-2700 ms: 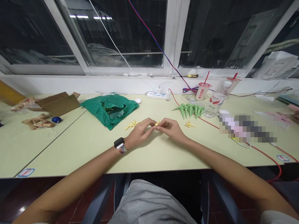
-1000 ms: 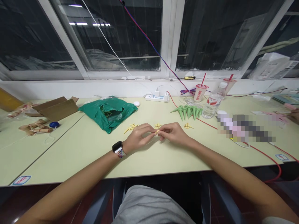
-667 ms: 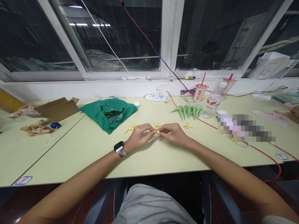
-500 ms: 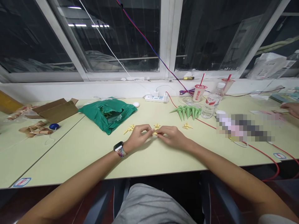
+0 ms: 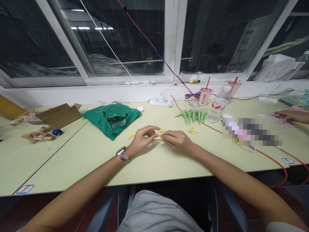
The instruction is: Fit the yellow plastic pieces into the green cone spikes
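The right hand (image 5: 180,141) is pinching a small yellow piece (image 5: 157,138) between closed fingertips, low over the table (image 5: 154,167). The left hand (image 5: 142,138) is facing it with thumb and forefinger standing apart, the thumb tip lying right at the piece; whether it is touching cannot be told. The other left fingers are curling inward.

Just behind the held piece, a small yellow cluster (image 5: 162,130) is resting on the table. Further yellow bits (image 5: 131,135) are lying beside the left hand, partly hidden by it, and a yellow pile (image 5: 192,130) is sitting beyond the right hand. Behind that pile, green cones (image 5: 193,116) are lying in a row, with a water bottle (image 5: 217,108) standing upright beside them. A torn green bag (image 5: 112,117) is lying beyond the left hand. At far right, another person's hand (image 5: 291,114) is reaching over the table.
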Available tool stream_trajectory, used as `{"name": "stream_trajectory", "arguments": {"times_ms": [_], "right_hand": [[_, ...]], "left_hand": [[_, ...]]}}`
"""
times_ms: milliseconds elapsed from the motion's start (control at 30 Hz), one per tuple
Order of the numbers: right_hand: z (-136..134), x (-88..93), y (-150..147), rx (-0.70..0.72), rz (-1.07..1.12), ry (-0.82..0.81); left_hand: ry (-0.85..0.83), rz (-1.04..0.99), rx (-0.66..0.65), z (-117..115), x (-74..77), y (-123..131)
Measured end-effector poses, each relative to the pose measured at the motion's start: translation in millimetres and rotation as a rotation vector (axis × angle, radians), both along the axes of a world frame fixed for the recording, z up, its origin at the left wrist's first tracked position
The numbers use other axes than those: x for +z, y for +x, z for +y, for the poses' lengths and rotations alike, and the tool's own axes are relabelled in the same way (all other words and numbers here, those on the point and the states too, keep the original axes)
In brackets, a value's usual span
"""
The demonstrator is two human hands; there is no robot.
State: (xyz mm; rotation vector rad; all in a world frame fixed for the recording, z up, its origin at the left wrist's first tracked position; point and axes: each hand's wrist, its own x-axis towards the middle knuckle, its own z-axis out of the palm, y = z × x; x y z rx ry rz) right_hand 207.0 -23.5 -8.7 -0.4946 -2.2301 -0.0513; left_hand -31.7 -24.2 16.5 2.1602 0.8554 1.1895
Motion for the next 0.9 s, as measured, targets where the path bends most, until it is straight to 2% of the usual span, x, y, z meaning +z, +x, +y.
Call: {"name": "stream_trajectory", "arguments": {"times_ms": [133, 367, 633, 900], "right_hand": [[0.5, -1.0, -1.7, -0.017, 0.084, -0.028], [3.7, -0.3, -0.3, -0.053, 0.196, -0.124], [6.7, -0.8, 3.9, -0.026, 0.209, -0.229], [3.9, 0.3, 1.3, 0.017, 0.238, -0.255]], "left_hand": [[0.106, 0.081, -0.046, -0.9, 0.9, -0.7], [-0.004, 0.085, -0.072, -4.1, 4.2, -1.3], [0.083, 0.131, -0.056, -3.5, 2.2, -1.5], [0.051, 0.138, -0.025, -1.0, -0.4, -4.0]]}}
